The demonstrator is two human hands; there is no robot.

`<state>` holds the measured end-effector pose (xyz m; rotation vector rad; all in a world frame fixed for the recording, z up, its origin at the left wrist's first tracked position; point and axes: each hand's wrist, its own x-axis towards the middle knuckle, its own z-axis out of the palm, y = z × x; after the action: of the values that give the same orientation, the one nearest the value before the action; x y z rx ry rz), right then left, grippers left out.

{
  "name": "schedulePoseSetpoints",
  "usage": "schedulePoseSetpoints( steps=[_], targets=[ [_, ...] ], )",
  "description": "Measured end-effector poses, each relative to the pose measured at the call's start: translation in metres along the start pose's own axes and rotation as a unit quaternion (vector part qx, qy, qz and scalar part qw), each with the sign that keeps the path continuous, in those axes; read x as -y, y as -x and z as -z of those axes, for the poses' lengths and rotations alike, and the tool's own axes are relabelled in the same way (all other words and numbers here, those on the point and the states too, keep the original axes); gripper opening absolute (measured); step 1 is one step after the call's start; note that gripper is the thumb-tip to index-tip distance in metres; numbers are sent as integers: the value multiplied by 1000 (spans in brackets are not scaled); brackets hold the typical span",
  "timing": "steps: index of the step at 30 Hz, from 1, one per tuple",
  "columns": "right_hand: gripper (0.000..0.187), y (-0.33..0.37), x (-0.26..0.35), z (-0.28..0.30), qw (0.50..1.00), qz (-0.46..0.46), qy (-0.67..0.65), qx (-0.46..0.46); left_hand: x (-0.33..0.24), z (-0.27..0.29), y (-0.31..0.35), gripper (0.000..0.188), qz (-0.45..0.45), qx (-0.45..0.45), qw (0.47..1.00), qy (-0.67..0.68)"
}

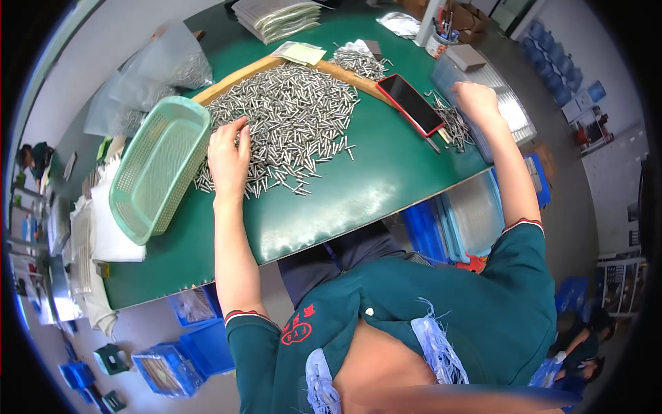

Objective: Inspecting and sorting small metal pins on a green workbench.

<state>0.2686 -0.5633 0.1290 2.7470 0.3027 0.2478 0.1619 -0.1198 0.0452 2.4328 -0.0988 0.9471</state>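
A broad heap of small silvery metal pins, like blind rivets (296,117), lies spread on the green table (324,214). My left hand (229,155) rests at the heap's left edge, beside the light green plastic basket (160,165). Its thumb stands apart from the fingers, and I see nothing held in it. At the right, my right hand (477,102) is above a clear plastic box (509,110) with its fingers curled closed. Whatever is in those fingers, if anything, is too small to make out. Close by that hand, loose pins (452,123) lie in a smaller pile.
A curved wooden strip (248,71) borders the heap's far side. A red-edged phone (412,103) lies right of it. Plastic bags of pins (186,65) stand behind the basket, and stacked papers (276,17) lie at the back. Blue bins (424,228) sit under the table.
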Motion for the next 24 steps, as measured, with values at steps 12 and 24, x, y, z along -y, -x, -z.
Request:
schedulePoseSetpoints(
  steps=[12, 24],
  targets=[
    [32, 143, 69, -13, 821, 88, -522, -215, 30, 103, 29, 55, 19, -8, 942, -334],
    [21, 181, 102, -14, 814, 243, -492, -191, 55, 171, 54, 21, 126, 178, 900, -376]
  ],
)
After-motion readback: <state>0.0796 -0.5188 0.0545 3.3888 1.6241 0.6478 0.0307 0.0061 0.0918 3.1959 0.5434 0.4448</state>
